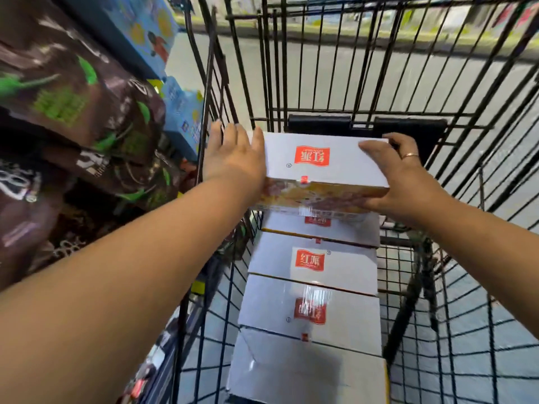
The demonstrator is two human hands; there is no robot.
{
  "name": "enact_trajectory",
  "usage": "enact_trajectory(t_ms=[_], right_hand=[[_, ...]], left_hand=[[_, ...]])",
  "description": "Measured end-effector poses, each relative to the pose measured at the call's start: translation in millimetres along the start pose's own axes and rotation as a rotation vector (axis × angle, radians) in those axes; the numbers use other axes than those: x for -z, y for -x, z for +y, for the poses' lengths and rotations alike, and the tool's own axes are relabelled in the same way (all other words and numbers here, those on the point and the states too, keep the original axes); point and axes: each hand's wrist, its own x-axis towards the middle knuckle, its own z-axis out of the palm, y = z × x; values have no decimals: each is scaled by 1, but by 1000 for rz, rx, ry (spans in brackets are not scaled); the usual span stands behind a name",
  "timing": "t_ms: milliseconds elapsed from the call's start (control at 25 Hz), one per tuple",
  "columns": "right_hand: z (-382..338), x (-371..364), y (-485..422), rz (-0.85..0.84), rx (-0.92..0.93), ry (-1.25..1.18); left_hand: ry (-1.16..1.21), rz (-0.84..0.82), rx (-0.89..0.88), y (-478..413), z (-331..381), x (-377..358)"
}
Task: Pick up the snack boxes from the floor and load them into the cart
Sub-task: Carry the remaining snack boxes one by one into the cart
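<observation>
Nearest me, four white snack boxes [310,313] lie in a row along the bottom of the cart [405,316]. Above the far one I'm holding a fifth box [320,161]. My left hand [233,161] is flat, fingers straight against its end, and my right hand [408,182] is curled round the other end. Brown bags [73,97] and blue boxes [180,112] crowd the cart's left side.

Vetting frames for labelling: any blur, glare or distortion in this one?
Head view: motion blur smears the brown packages at left and the cart bars up top; wide-angle bends its wires; glare streaks the wrapped box lower down; the held box, left hand and right hand are fairly sharp.
</observation>
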Motion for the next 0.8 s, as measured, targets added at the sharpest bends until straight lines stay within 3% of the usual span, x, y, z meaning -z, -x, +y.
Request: enact_trajectory(t_ms=[200, 360, 480, 800], right_hand=[[-28, 33, 6, -88, 2, 256], [-76, 81, 27, -99, 64, 316], [-123, 118, 59, -108, 139, 359], [-328, 176, 217, -77, 413, 506]], left_hand=[[137, 69, -78, 30, -8, 22], [173, 87, -111, 68, -35, 71], [227, 215, -101, 110, -59, 110], [364, 435, 73, 328, -174, 185]])
